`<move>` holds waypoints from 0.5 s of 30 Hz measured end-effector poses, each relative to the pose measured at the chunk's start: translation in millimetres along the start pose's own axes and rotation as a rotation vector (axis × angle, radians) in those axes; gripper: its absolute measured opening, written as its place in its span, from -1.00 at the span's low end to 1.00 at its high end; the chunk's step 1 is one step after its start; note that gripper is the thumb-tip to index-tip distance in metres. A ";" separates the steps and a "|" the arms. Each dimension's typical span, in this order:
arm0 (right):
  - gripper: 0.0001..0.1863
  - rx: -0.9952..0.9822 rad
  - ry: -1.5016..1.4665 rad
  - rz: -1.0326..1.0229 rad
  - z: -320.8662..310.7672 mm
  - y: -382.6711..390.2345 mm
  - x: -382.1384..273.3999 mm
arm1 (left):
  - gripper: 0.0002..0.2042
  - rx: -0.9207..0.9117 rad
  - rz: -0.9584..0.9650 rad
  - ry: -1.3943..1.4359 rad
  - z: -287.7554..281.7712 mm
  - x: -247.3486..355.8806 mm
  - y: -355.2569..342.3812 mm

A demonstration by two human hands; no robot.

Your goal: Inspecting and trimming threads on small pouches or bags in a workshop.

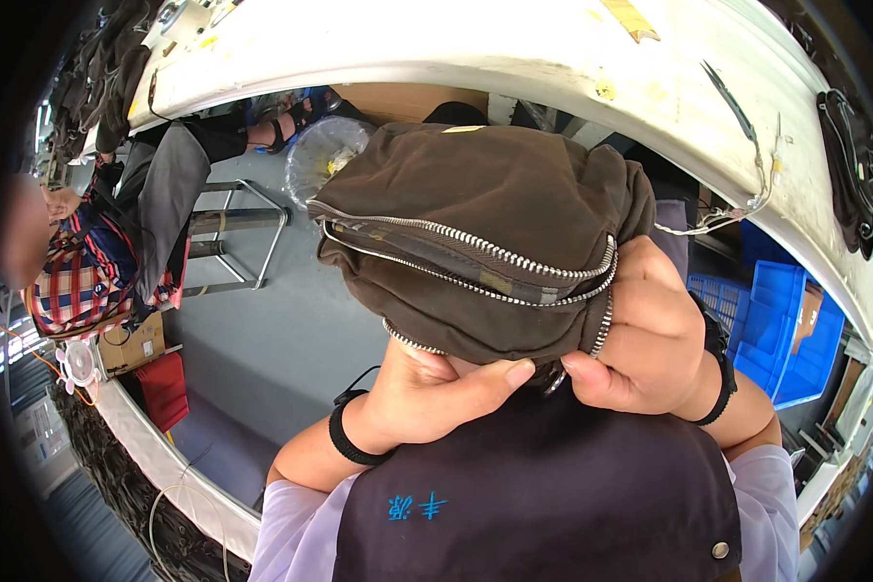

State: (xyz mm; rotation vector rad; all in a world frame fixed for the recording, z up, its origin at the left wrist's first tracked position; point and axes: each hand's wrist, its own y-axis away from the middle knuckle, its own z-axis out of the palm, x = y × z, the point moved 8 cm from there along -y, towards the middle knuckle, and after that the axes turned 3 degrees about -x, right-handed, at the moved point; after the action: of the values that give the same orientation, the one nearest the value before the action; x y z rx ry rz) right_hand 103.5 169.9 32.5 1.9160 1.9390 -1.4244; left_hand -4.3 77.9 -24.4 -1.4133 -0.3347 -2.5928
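A dark brown fabric bag with silver-toothed zippers is held up in front of my chest. Its wide front zipper gapes, and a camouflage-patterned strip shows inside. My left hand is closed on the bag's lower edge, with the thumb lying along the near side and the other fingers hidden beneath. On the bag's right end my right hand is closed, its fingers curled by the end of the zipper. A small metal zipper pull hangs between the two thumbs. Black bands circle both wrists.
A long white table curves across the far side, with thread snips and dark fabric pieces on it. Blue crates stand at the right. Leftward are a seated person in plaid, a metal-framed stool and a plastic-lined bin.
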 end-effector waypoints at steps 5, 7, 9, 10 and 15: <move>-0.76 0.018 0.132 -0.151 3.7 -4.7 -19.9 | -0.72 -0.054 -0.113 0.173 8.0 -9.3 -9.6; -0.77 0.031 0.149 -0.148 5.8 -5.0 -21.7 | -0.72 -0.015 -0.141 0.165 8.5 -11.6 -16.3; -0.76 0.000 0.185 -0.161 5.0 -2.7 -22.2 | -0.70 0.006 -0.155 0.132 6.7 -12.2 -19.4; -0.76 -0.002 0.186 -0.159 4.1 -3.4 -21.6 | -0.70 0.005 -0.157 0.135 6.0 -13.0 -18.4; -0.42 0.062 0.173 0.006 -16.0 -11.8 -3.9 | -0.65 0.044 -0.091 0.021 4.3 -5.0 -15.4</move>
State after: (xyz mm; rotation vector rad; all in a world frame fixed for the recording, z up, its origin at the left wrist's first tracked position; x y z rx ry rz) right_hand 103.4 179.4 50.4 2.1364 1.9792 -1.3744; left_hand -2.1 94.1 -28.1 -1.3864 -0.4607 -2.6525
